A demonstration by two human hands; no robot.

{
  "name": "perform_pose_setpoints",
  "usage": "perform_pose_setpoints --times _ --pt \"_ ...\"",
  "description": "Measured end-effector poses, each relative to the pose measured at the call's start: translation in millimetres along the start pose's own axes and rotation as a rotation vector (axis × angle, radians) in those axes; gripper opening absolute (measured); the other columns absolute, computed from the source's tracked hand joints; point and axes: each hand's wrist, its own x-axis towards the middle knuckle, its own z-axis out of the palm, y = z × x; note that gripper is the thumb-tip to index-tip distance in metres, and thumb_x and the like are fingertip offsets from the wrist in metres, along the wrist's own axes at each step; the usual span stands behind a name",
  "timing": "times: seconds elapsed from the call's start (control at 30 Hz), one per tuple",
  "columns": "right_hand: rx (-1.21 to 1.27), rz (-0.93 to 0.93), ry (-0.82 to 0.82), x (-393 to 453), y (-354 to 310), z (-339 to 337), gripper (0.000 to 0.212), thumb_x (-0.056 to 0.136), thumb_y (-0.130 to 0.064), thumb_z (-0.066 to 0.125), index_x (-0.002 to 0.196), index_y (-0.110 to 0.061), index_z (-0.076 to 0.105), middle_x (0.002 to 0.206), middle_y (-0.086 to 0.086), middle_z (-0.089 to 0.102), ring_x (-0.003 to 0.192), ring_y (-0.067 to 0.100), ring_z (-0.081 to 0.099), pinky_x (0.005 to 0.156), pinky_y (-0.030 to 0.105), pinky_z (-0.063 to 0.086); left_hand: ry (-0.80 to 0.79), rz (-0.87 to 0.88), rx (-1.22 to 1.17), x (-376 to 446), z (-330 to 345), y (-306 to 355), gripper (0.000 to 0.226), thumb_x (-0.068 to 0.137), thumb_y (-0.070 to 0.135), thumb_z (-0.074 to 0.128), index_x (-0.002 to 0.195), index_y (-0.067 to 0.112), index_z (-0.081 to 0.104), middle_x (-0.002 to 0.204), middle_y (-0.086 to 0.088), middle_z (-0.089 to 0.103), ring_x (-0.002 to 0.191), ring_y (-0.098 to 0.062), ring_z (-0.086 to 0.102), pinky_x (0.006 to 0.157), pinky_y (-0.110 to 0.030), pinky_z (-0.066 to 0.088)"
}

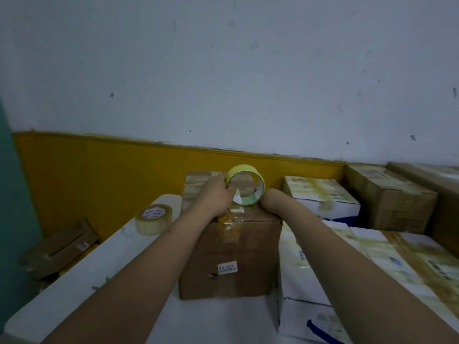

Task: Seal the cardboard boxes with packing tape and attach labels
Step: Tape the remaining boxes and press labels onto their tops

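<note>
A brown cardboard box (pixel 231 254) stands on the white table (pixel 99 276), with crumpled tape on its top front edge and a small white label on its front face. A yellow tape roll (pixel 246 184) stands on edge on the box top. My left hand (pixel 218 192) grips the roll's left side, fingers at its rim. My right hand (pixel 269 198) is against the roll's right side; its fingers are hidden behind the roll and wrist. A second, clear tape roll (pixel 153 218) lies flat on the table to the left.
White and blue taped boxes (pixel 320 197) crowd the right side, with brown cartons (pixel 387 194) behind them. Flattened cardboard (pixel 59 249) lies low at the left beside the table. A yellow panel and a grey wall close off the back.
</note>
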Motion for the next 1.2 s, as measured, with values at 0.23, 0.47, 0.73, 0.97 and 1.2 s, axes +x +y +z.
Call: perform_pose_setpoints --times 0.23,0.47,0.73,0.97,1.2 --pt "-0.173 0.017 0.085 -9.4 -3.7 -5.8 0.045 0.11 -0.009 0.015 0.154 -0.002 0.022 0.143 0.024 0.049 0.127 0.035 0.051 0.101 0.04 0.044 0.328 0.188 0.345 -21.3 -83.3 -53.2 0.044 0.09 0.0 0.049 0.129 0.017 0.056 0.123 -0.015 0.062 0.108 -0.037 0.059 0.083 -0.043 0.05" --pt "-0.406 0.03 0.092 5.8 -11.1 -3.8 0.051 0.108 -0.005 0.018 0.158 -0.009 0.011 0.141 0.021 0.049 0.112 0.032 0.059 0.085 0.038 0.052 0.051 0.072 0.513 -61.9 -98.4 -135.3 0.046 0.088 0.024 0.041 0.129 0.03 0.06 0.124 -0.009 0.065 0.107 -0.029 0.062 0.081 -0.038 0.052" --pt "-0.313 -0.34 0.143 -36.8 -62.4 10.0 0.054 0.107 -0.043 0.031 0.155 -0.016 0.031 0.156 0.01 0.037 0.142 0.031 0.036 0.112 0.042 0.032 0.063 0.074 0.383 -56.2 -41.6 -185.5 0.077 0.091 -0.009 0.042 0.155 0.034 0.032 0.161 -0.008 0.031 0.123 -0.036 0.055 0.083 -0.045 0.053" --pt "-0.624 -0.671 0.056 -74.8 -126.6 63.3 0.052 0.102 -0.056 0.033 0.137 -0.023 0.052 0.166 -0.007 0.011 0.151 0.02 0.019 0.112 0.053 0.035 -0.195 0.003 -0.129 -101.0 -73.7 -204.2 0.09 0.101 0.023 0.058 0.159 0.03 -0.011 0.165 0.011 0.005 0.145 -0.014 0.028 0.113 -0.038 0.036" --pt "-0.514 -1.118 0.576 -113.0 -174.3 175.8 0.008 0.081 -0.017 0.069 0.078 -0.011 0.065 0.082 0.01 0.062 0.082 0.032 0.06 0.062 0.035 0.047 0.154 -0.197 -0.042 -163.4 -79.0 -290.7 0.044 0.101 0.009 0.051 0.144 0.017 0.047 0.148 -0.01 0.041 0.137 -0.026 0.041 0.113 -0.038 0.034"
